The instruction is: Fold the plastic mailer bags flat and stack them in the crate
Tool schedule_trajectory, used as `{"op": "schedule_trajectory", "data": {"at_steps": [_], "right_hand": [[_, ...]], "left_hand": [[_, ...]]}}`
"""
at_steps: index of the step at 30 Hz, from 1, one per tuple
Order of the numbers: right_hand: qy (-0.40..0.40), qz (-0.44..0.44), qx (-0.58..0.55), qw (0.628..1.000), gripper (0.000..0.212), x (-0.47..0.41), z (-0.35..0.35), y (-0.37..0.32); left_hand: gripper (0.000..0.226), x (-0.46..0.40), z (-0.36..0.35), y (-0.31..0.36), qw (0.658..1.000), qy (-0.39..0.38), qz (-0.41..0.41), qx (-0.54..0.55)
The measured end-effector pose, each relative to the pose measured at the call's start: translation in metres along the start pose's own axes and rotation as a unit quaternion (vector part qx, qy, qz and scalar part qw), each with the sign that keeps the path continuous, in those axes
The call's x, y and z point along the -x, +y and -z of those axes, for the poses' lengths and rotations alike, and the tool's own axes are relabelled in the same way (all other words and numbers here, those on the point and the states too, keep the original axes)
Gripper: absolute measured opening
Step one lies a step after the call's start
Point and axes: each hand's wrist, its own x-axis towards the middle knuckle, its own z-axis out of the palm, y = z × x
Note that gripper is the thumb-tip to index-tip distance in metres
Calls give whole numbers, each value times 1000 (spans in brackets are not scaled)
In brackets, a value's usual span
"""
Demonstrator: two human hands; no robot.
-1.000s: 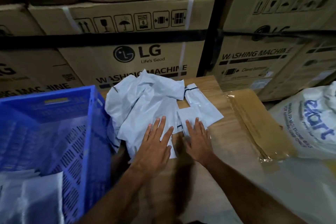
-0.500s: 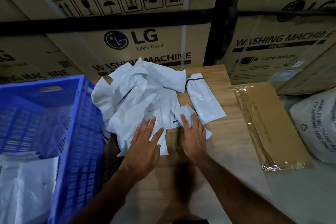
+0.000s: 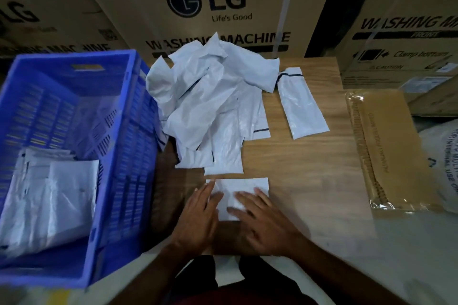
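Both hands lay flat with fingers spread on a small folded mailer bag [image 3: 244, 187] at the near edge of the wooden table [image 3: 304, 163]. Left hand [image 3: 199, 215] pressed its left side, right hand [image 3: 260, 218] its right side and lower corner; neither pinched anything. Just beyond the bag sat a loose, crumpled pile of white mailer bags [image 3: 210, 96], and a single flat bag [image 3: 301, 104] lay apart to its right. Beside the pile on the left stood the blue crate [image 3: 128, 156], with what looked like several flattened bags [image 3: 49, 195] stacked inside, though that corner was dim. A plastic-wrapped brown packet [image 3: 389, 151] rested to the right.
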Motion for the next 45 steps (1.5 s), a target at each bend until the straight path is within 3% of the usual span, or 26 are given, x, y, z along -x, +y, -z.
{"op": "schedule_trajectory", "data": {"at_steps": [3,6,17,21,25,34,39,45], "right_hand": [[74,-134,-40,987,63,1,1,-10],[55,-184,-11,981,65,-11,-5,-15],[-7,-192,36,981,70,-26,-27,-10],[21,-191,-2,981,68,-23,-22,-12],[87,-257,-29,962,65,-4,-20,-3],[65,-264,15,962,66,-3,-21,-5],[64,-213,14,975,65,-21,-20,-17],[28,-222,49,974,69,-25,-32,-13]], "left_hand": [[51,1,-21,4,999,-5,33,19],[57,-11,-33,14,996,-3,78,31],[65,-22,-52,12,997,14,66,19],[64,-23,-47,20,996,27,82,-10],[63,-28,-50,31,999,26,22,-15],[63,-31,-53,28,1000,-6,20,14],[64,-15,-42,4,999,29,14,0],[66,-17,-46,-5,1000,-9,-8,-8]]}}
